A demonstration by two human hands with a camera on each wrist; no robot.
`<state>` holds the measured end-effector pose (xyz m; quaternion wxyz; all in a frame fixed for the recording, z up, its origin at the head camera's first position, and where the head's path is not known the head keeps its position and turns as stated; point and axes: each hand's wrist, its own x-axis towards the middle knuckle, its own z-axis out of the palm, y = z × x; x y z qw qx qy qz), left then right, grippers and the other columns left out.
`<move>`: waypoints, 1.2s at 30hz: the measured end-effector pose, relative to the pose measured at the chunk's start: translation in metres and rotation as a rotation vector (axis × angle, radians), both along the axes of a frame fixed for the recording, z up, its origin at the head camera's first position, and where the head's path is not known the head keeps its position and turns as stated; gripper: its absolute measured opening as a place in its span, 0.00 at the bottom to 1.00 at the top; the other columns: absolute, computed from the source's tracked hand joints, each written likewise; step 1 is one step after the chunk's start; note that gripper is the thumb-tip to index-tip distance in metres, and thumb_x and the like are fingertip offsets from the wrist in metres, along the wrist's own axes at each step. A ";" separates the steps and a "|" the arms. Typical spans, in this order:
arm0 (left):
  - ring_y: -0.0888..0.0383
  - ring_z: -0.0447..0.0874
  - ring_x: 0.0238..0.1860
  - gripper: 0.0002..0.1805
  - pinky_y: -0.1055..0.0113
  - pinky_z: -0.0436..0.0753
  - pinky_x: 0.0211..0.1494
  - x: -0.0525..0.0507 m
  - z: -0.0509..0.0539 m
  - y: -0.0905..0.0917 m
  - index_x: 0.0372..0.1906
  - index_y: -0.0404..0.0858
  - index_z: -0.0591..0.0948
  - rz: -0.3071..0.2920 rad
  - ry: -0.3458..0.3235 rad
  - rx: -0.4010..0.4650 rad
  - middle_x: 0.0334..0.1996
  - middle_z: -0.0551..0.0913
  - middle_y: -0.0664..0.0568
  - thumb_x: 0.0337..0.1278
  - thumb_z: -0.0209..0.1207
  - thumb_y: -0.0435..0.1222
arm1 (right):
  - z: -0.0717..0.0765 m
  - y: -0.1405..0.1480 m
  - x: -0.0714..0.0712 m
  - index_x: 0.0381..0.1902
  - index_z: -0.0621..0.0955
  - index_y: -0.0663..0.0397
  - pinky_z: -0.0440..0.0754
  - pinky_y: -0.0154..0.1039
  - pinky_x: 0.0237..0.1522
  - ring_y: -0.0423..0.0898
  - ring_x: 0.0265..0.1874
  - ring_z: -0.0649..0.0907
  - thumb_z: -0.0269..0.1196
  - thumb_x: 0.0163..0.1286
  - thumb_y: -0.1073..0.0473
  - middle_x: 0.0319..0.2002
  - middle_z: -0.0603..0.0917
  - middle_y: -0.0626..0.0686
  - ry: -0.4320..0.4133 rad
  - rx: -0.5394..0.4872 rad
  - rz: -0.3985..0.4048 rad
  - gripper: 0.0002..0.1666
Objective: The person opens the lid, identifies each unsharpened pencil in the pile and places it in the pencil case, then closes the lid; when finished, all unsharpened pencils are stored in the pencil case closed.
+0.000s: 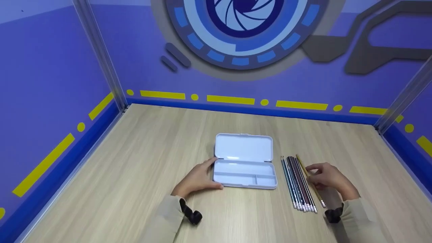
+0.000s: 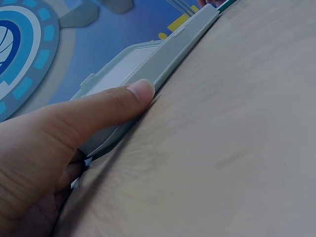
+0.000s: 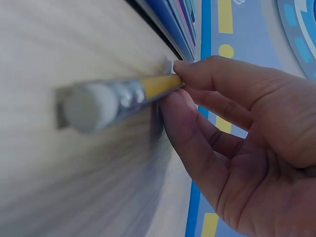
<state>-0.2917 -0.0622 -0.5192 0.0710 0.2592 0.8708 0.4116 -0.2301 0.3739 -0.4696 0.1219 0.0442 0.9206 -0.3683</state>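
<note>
At the head view's lower right, the right hand [image 1: 330, 177] pinches the yellow pencil [image 1: 319, 195] between thumb and fingers; lifting it straight up should spare the neighbouring pencils [image 1: 299, 184]. The left hand [image 1: 197, 177], lower centre, grips the open case's [image 1: 244, 167] left end; light pressure suffices on the worktop [image 1: 162, 145].

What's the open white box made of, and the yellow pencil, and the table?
The box looks like smooth, shiny plastic: light gleams along its molded edges. The pencil is probably wood under even yellow paint, with a shiny, metal-looking band and a whitish eraser, likely rubber. The table shows pale wood grain, but could be a wood-look board; I can't tell.
</note>
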 end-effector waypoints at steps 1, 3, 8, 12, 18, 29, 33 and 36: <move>0.49 0.65 0.70 0.59 0.54 0.66 0.72 0.000 0.000 0.000 0.73 0.42 0.62 0.001 -0.004 0.001 0.69 0.68 0.43 0.28 0.77 0.53 | 0.000 0.000 0.000 0.59 0.73 0.72 0.82 0.37 0.27 0.44 0.25 0.79 0.63 0.60 0.63 0.30 0.80 0.54 -0.001 -0.005 -0.002 0.30; 0.49 0.64 0.70 0.59 0.54 0.65 0.72 0.001 0.001 0.000 0.73 0.42 0.62 0.004 -0.009 0.003 0.69 0.68 0.43 0.28 0.77 0.52 | 0.000 0.002 0.000 0.60 0.73 0.72 0.82 0.37 0.27 0.43 0.25 0.80 0.63 0.61 0.62 0.31 0.80 0.55 0.001 -0.020 -0.004 0.30; 0.48 0.63 0.71 0.59 0.54 0.64 0.73 0.000 0.004 0.001 0.73 0.44 0.61 0.009 -0.021 0.001 0.70 0.66 0.43 0.29 0.77 0.52 | 0.001 0.005 -0.002 0.61 0.72 0.72 0.83 0.36 0.28 0.43 0.26 0.81 0.64 0.61 0.61 0.33 0.81 0.56 0.002 -0.045 -0.009 0.33; 0.48 0.63 0.71 0.59 0.54 0.64 0.73 -0.001 0.005 0.002 0.73 0.43 0.61 0.006 -0.013 -0.009 0.70 0.66 0.43 0.29 0.77 0.53 | 0.003 0.005 -0.003 0.63 0.71 0.71 0.85 0.37 0.29 0.44 0.27 0.82 0.63 0.61 0.62 0.35 0.83 0.57 0.004 -0.052 -0.010 0.33; 0.49 0.65 0.70 0.59 0.54 0.65 0.72 0.000 0.002 0.002 0.73 0.42 0.62 0.000 -0.011 -0.006 0.69 0.68 0.43 0.29 0.77 0.53 | 0.004 0.001 -0.002 0.63 0.71 0.71 0.86 0.40 0.32 0.46 0.29 0.83 0.60 0.62 0.65 0.38 0.85 0.61 0.033 -0.075 0.007 0.31; 0.49 0.64 0.70 0.58 0.53 0.66 0.71 0.004 -0.001 -0.002 0.72 0.42 0.62 -0.016 -0.011 -0.003 0.69 0.68 0.43 0.30 0.77 0.54 | 0.019 -0.019 -0.006 0.60 0.77 0.64 0.85 0.39 0.37 0.46 0.36 0.83 0.62 0.66 0.60 0.44 0.85 0.62 0.125 -0.078 0.042 0.25; 0.50 0.62 0.71 0.60 0.54 0.64 0.73 0.002 0.001 -0.001 0.73 0.43 0.62 -0.008 -0.022 0.007 0.70 0.66 0.44 0.28 0.77 0.54 | 0.028 -0.029 -0.012 0.58 0.78 0.63 0.85 0.38 0.39 0.46 0.39 0.82 0.64 0.65 0.56 0.47 0.84 0.61 0.148 -0.107 0.054 0.25; 0.50 0.63 0.71 0.60 0.54 0.65 0.73 0.001 0.002 -0.001 0.73 0.42 0.61 -0.008 -0.024 0.010 0.70 0.66 0.44 0.28 0.77 0.54 | 0.032 -0.036 -0.016 0.56 0.79 0.63 0.85 0.37 0.38 0.46 0.39 0.82 0.65 0.65 0.56 0.47 0.84 0.61 0.170 -0.111 0.077 0.24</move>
